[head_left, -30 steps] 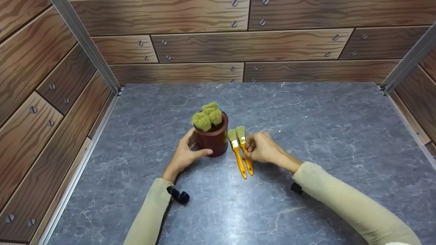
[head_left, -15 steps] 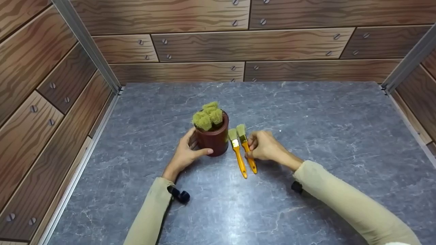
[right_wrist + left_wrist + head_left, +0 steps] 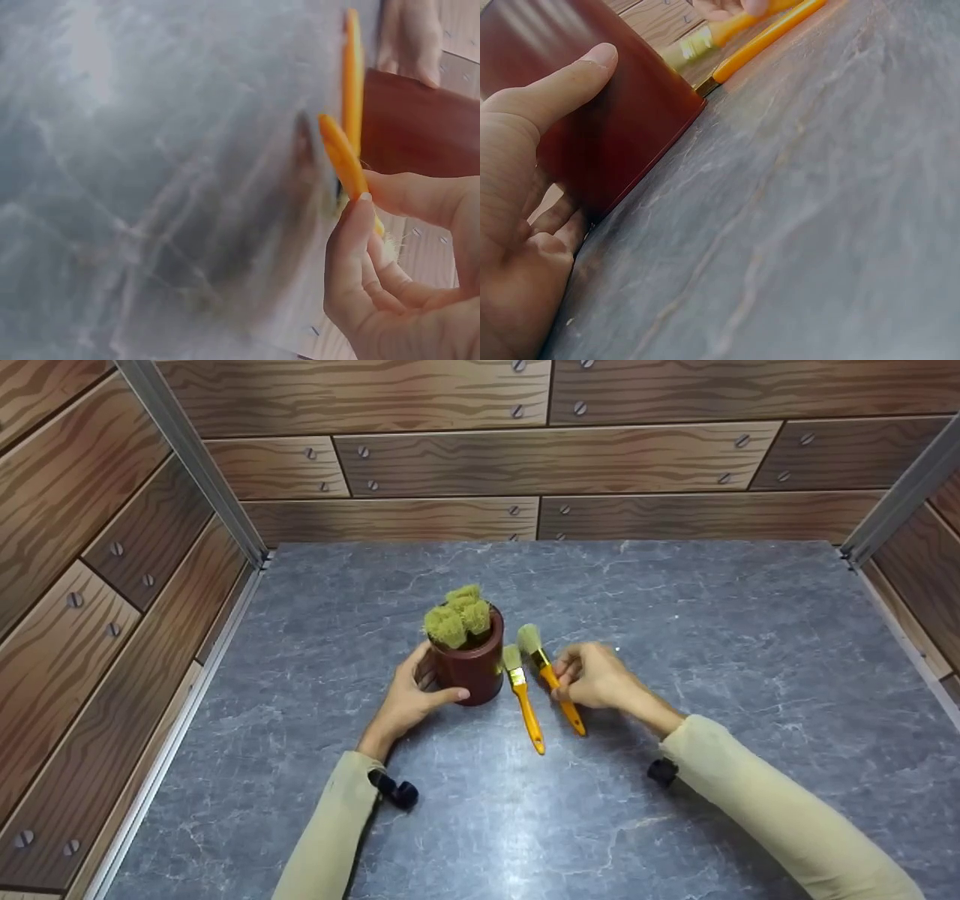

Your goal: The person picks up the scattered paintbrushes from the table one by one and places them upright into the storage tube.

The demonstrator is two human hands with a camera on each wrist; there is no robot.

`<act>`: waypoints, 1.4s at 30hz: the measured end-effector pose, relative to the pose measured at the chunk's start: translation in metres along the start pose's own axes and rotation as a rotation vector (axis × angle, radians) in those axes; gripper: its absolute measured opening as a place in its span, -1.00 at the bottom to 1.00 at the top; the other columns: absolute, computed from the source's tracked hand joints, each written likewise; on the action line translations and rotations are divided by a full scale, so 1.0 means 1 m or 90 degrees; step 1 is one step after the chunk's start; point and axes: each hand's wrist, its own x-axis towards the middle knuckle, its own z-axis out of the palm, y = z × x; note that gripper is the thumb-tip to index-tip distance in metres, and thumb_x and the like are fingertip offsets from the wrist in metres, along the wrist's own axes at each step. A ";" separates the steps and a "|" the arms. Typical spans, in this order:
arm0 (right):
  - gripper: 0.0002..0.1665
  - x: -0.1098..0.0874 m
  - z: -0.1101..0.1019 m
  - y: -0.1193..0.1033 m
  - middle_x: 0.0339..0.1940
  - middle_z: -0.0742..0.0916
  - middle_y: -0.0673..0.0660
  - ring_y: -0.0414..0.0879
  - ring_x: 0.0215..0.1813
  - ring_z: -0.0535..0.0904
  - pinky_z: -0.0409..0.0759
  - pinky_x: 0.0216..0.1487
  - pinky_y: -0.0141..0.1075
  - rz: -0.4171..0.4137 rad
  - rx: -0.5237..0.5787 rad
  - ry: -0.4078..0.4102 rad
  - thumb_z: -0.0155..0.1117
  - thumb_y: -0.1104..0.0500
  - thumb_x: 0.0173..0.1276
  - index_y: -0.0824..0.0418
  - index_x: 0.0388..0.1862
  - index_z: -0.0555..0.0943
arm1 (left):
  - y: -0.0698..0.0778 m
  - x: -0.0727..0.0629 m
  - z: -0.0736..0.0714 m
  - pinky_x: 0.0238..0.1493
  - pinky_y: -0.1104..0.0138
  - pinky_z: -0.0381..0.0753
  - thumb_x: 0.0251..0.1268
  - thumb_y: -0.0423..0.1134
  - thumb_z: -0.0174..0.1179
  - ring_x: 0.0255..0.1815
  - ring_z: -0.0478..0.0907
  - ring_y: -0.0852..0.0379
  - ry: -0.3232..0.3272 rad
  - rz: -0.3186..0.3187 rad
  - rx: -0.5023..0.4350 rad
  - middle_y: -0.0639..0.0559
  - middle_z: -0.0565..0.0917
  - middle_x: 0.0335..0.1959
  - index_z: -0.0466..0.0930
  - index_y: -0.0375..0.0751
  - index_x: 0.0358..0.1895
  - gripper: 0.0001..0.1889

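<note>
In the head view, a brown cylindrical cup (image 3: 471, 675) stands upright on the table, with several bushy yellow-green tufts (image 3: 456, 619) showing above its rim. My left hand (image 3: 409, 697) grips the cup from its left side, thumb across the front and fingers behind. To the right of the cup, a paintbrush (image 3: 529, 712) with an orange handle lies on the table, bristles pointing away from me. My right hand (image 3: 596, 679) pinches a second orange-handled paintbrush (image 3: 573, 716) between thumb and fingers. The right wrist view shows this handle (image 3: 341, 154) raised off the table, thumb and fingertips on it.
A grey marbled table (image 3: 712, 622) spreads around the hands. Wood-patterned panels (image 3: 555, 465) close it off at the back and on both sides, with metal posts (image 3: 199, 457) in the rear corners.
My right hand has drawn the pinched paintbrush away from the other one, to the right and slightly up, tilting it more. My left hand and the cup have stayed put.
</note>
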 end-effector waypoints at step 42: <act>-0.76 0.002 -0.020 -0.104 -0.09 0.87 0.30 -0.03 -0.10 0.86 0.85 0.05 -0.15 -0.301 0.311 0.085 0.48 0.40 0.40 0.42 0.02 0.79 | 0.000 -0.001 -0.001 0.61 0.16 0.45 0.14 -0.29 0.65 0.55 0.47 0.01 -0.002 -0.005 0.014 0.00 0.56 0.51 0.34 0.00 0.63 -0.03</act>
